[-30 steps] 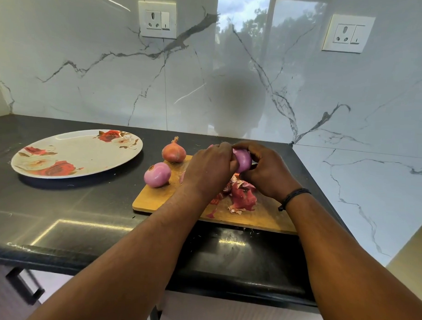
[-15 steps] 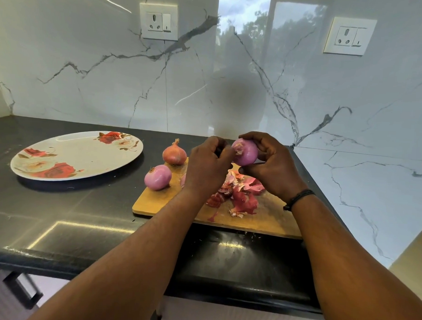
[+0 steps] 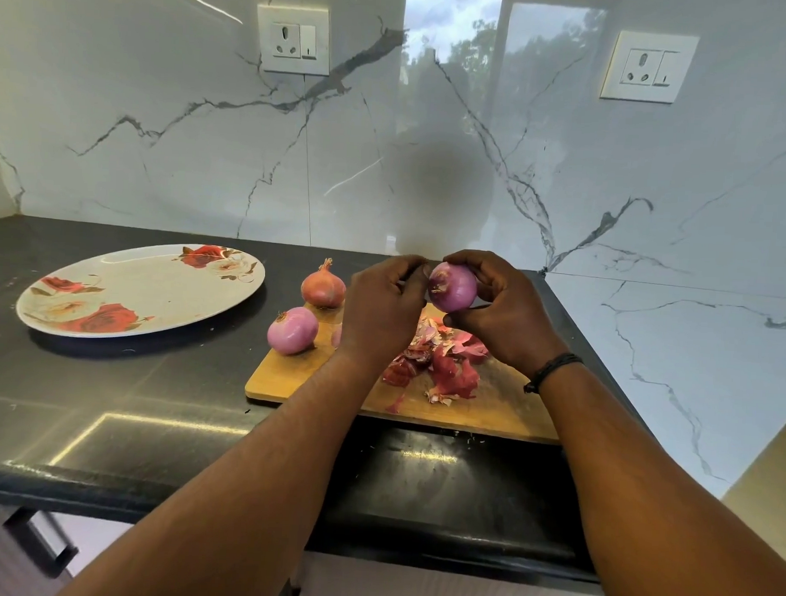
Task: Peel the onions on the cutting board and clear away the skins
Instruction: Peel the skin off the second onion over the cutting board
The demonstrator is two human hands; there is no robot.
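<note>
Right hand [image 3: 506, 315] fingers [image 3: 466, 259] grasp peeled onion [image 3: 454, 287] above cutting board [image 3: 299, 374]; left hand [image 3: 382, 306] fingers curled, tips pinching at onion's top.

Plate [image 3: 128, 288] lies left of the cutting board [image 3: 299, 374], which carries two onions [image 3: 292, 330] and skins [image 3: 446, 366].

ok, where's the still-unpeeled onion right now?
In the head view the unpeeled onion sits at the cutting board's far left corner, just behind the peeled onion and left of the left hand.
</note>
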